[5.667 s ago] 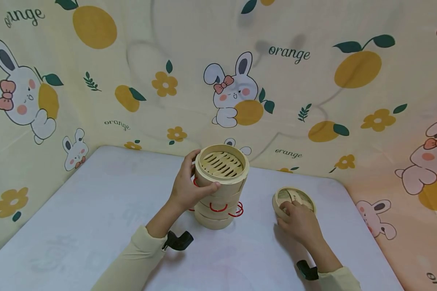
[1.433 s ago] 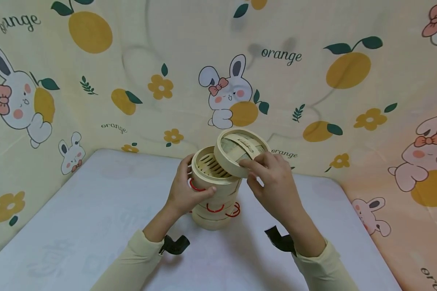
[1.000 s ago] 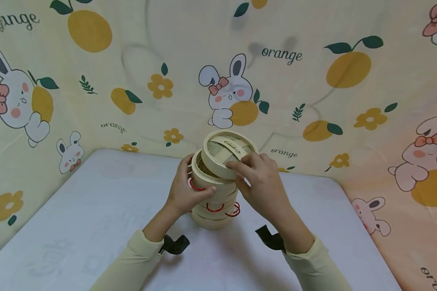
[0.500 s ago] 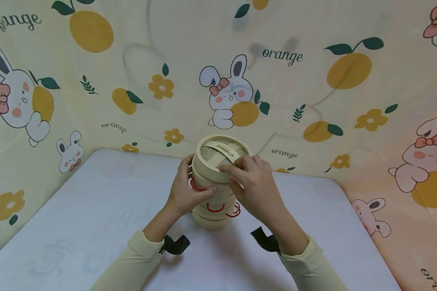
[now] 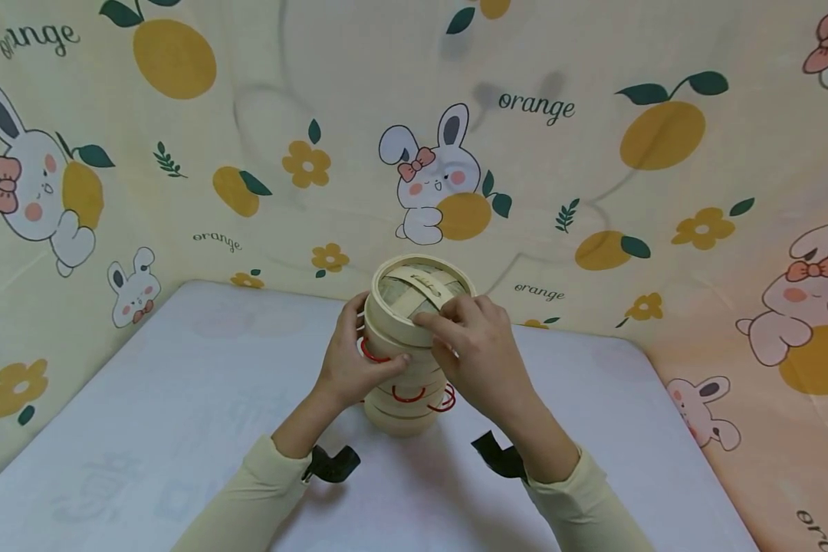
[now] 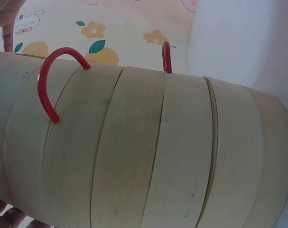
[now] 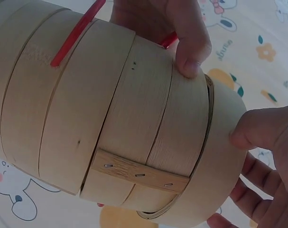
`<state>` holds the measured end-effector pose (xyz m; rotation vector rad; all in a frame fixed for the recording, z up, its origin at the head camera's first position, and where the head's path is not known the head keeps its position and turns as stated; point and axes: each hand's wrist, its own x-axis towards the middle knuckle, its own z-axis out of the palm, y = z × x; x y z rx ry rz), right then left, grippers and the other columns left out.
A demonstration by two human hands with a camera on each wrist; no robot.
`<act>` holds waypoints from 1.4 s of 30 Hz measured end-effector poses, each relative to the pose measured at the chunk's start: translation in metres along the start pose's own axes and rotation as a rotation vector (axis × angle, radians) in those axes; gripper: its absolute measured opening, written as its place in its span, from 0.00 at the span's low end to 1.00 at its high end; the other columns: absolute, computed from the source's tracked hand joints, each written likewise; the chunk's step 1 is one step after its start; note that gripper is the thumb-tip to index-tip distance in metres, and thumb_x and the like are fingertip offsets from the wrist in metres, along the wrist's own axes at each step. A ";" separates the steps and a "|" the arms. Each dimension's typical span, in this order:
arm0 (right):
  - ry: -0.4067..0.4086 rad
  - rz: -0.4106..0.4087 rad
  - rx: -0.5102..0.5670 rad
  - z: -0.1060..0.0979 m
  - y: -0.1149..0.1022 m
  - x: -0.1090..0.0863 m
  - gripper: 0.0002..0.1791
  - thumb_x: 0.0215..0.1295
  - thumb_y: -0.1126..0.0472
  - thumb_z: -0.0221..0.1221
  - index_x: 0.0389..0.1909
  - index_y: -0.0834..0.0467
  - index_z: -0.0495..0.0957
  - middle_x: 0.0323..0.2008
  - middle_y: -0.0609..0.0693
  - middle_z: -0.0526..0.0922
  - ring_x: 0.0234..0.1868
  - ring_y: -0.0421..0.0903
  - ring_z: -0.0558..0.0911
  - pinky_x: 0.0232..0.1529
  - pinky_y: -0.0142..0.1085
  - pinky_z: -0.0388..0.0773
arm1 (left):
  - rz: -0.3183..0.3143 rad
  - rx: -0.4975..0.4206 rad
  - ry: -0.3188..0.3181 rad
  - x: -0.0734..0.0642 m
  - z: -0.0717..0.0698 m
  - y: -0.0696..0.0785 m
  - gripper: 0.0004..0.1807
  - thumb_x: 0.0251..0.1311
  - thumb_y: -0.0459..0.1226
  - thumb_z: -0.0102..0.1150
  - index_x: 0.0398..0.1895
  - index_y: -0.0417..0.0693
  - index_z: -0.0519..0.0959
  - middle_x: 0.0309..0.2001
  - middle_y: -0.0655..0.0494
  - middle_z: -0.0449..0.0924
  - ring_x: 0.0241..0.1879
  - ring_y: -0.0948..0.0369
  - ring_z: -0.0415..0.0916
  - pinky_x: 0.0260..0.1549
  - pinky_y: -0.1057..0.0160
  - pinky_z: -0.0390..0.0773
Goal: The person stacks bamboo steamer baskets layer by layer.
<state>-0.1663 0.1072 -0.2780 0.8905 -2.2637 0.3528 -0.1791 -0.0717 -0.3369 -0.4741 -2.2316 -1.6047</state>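
Note:
A tall stack of bamboo steamer baskets [image 5: 402, 418] stands upright on the table, with red loop handles [image 6: 44, 90] on its sides. On its top sits a woven bamboo lid [image 5: 399, 299] with a strap across it. My left hand [image 5: 352, 364] grips the upper basket from the left, thumb in front and fingers behind. The right hand [image 5: 486, 356] pinches the lid's near right rim between thumb and fingers. In the right wrist view, a narrow dark seam shows between lid and basket. The left wrist view shows mostly basket walls, with only parts of the hand at its left edge.
A white tabletop [image 5: 200, 406] lies under the stack. Behind it hangs a cloth backdrop [image 5: 345, 61] printed with rabbits and oranges, just past the table's back edge. Black wrist mounts [image 5: 334, 464] stick out inward from both wrists.
My right hand has picked up the lid from the table's right side, carried it left and lowered it onto the stack's top. The left hand has kept its grip on the upper basket.

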 end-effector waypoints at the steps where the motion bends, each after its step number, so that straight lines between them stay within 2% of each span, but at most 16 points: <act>1: 0.002 -0.002 -0.001 0.000 0.000 0.000 0.17 0.47 0.67 0.59 0.38 0.47 0.80 0.31 0.48 0.72 0.33 0.46 0.68 0.35 0.40 0.64 | 0.001 0.001 0.000 0.000 0.000 0.000 0.47 0.36 0.38 0.68 0.62 0.47 0.52 0.57 0.50 0.60 0.55 0.52 0.62 0.50 0.53 0.67; 14: 0.007 -0.014 0.005 0.000 -0.002 0.004 0.17 0.47 0.67 0.59 0.38 0.47 0.80 0.30 0.47 0.73 0.32 0.45 0.68 0.34 0.40 0.63 | -0.003 -0.002 0.003 0.001 0.000 -0.002 0.46 0.36 0.38 0.67 0.62 0.48 0.52 0.56 0.50 0.60 0.54 0.52 0.63 0.50 0.53 0.67; 23: -0.041 -0.009 -0.025 0.003 -0.005 0.006 0.16 0.48 0.66 0.58 0.38 0.45 0.79 0.31 0.46 0.72 0.34 0.45 0.68 0.36 0.42 0.65 | -0.021 0.006 0.005 0.000 0.001 -0.001 0.46 0.36 0.37 0.66 0.62 0.47 0.53 0.57 0.51 0.60 0.56 0.51 0.62 0.53 0.52 0.64; 31: -0.020 -0.034 -0.040 0.005 -0.008 0.007 0.16 0.47 0.66 0.58 0.37 0.47 0.79 0.30 0.46 0.73 0.33 0.45 0.69 0.34 0.41 0.65 | -0.014 0.011 0.019 0.002 0.001 -0.002 0.45 0.36 0.36 0.66 0.61 0.46 0.54 0.56 0.51 0.61 0.55 0.52 0.63 0.52 0.53 0.65; 33: -0.019 -0.039 -0.040 0.005 -0.009 0.007 0.16 0.47 0.66 0.58 0.37 0.47 0.79 0.30 0.46 0.73 0.33 0.46 0.69 0.34 0.41 0.65 | -0.016 0.014 0.017 0.002 0.001 -0.007 0.46 0.36 0.37 0.66 0.61 0.47 0.54 0.57 0.51 0.61 0.55 0.52 0.63 0.52 0.52 0.65; 38: -0.020 -0.043 -0.042 0.006 -0.010 0.005 0.16 0.47 0.65 0.58 0.38 0.48 0.79 0.31 0.46 0.73 0.35 0.46 0.69 0.35 0.41 0.65 | -0.013 0.019 0.018 0.006 0.006 -0.033 0.48 0.34 0.40 0.68 0.62 0.56 0.53 0.57 0.57 0.60 0.56 0.56 0.62 0.52 0.53 0.66; 42: 0.014 -0.047 -0.027 0.004 -0.005 0.002 0.17 0.46 0.61 0.59 0.42 0.48 0.77 0.35 0.49 0.73 0.37 0.48 0.69 0.37 0.42 0.65 | 0.036 0.066 0.036 0.008 0.007 -0.042 0.48 0.33 0.47 0.68 0.62 0.62 0.53 0.59 0.63 0.59 0.59 0.61 0.58 0.54 0.52 0.63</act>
